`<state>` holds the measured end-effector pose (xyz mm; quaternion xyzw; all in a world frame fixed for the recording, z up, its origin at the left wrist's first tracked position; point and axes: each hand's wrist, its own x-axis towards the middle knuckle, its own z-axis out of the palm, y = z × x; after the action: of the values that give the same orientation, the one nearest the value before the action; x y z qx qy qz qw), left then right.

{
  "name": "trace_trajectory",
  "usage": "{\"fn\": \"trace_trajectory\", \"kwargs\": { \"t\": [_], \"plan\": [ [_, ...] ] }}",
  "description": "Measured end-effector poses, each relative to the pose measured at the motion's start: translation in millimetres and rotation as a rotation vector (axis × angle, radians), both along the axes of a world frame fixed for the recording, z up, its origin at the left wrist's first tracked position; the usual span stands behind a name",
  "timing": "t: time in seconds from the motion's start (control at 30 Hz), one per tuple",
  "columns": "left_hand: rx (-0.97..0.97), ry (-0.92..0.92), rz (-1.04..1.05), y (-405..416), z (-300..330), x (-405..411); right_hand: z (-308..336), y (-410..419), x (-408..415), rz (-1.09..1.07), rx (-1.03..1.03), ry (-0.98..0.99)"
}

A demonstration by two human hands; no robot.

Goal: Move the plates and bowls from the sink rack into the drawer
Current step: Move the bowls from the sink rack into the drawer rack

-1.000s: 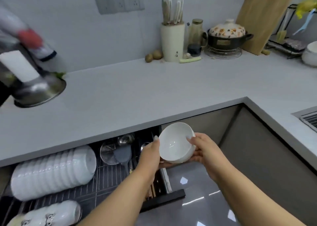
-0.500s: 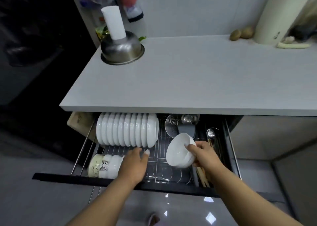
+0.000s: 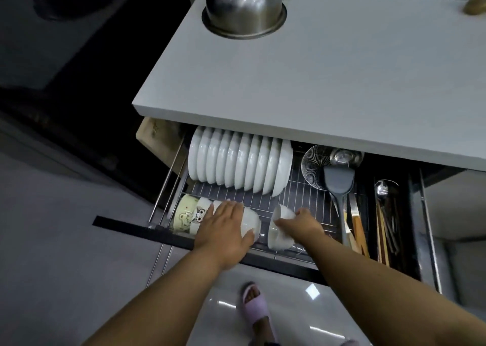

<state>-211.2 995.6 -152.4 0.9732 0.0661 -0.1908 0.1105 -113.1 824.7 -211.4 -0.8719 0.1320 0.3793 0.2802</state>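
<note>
The drawer (image 3: 200,238) is pulled out under the counter, with a wire rack (image 3: 302,196) inside. My right hand (image 3: 302,224) grips a small white bowl (image 3: 278,234) on its side in the rack's front row. My left hand (image 3: 223,230) lies flat on a row of small bowls (image 3: 251,221) lying on their sides, just left of the held bowl. The leftmost bowls of that row (image 3: 188,214) carry a cartoon print. Behind them stands a row of several larger white bowls (image 3: 239,161) on edge.
Right of the rack lie a wire skimmer (image 3: 314,165), a grey spatula (image 3: 339,185), a ladle and chopsticks (image 3: 382,227). A steel mixing bowl (image 3: 243,6) sits on the grey counter (image 3: 328,83) above. My foot in a purple slipper (image 3: 253,306) stands below the drawer front.
My view dropped from the counter to the drawer. My right hand lowered the white bowl into the front row. My left hand let go of it and settled onto the row of small bowls.
</note>
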Motion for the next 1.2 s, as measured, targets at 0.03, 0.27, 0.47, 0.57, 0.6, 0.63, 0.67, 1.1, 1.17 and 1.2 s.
{"fn": "trace_trajectory", "kwargs": {
  "t": [0.03, 0.27, 0.47, 0.57, 0.6, 0.63, 0.67, 1.1, 1.17, 1.2],
  "plan": [
    [-0.008, 0.010, -0.001, 1.4, -1.5, 0.7, -3.5, 4.0, 0.0, 0.030, -0.025, 0.009],
    [-0.036, -0.010, 0.002, 4.7, -5.2, 2.6, -24.8, 31.7, 1.2, 0.151, -0.114, 0.052],
    [-0.055, -0.047, 0.007, 5.4, -7.0, 1.7, -43.5, 46.0, 0.3, 0.157, -0.126, 0.113],
    [-0.049, -0.061, -0.003, 6.2, -9.8, 1.4, -50.2, 48.1, 0.0, 0.151, -0.091, 0.156],
    [-0.049, -0.066, -0.004, 6.2, -10.9, 1.4, -53.6, 47.7, 0.2, 0.166, -0.082, 0.172],
    [-0.050, -0.071, -0.003, 6.2, -11.6, 1.3, -55.3, 47.6, 0.6, 0.182, -0.073, 0.180],
    [-0.052, -0.075, -0.003, 6.3, -12.1, 1.1, -57.5, 47.1, 0.8, 0.193, -0.062, 0.184],
    [-0.108, 0.023, 0.058, 2.2, -2.5, 3.8, 25.6, 4.6, -4.0, 0.217, 0.116, -0.065],
    [-0.127, 0.078, 0.113, 0.3, -2.9, 7.6, 41.8, -14.5, -7.2, 0.175, 0.148, -0.108],
    [-0.158, 0.101, 0.142, -2.9, -3.5, 10.8, 49.5, -25.6, -8.6, 0.166, 0.145, -0.134]
  ]
}}
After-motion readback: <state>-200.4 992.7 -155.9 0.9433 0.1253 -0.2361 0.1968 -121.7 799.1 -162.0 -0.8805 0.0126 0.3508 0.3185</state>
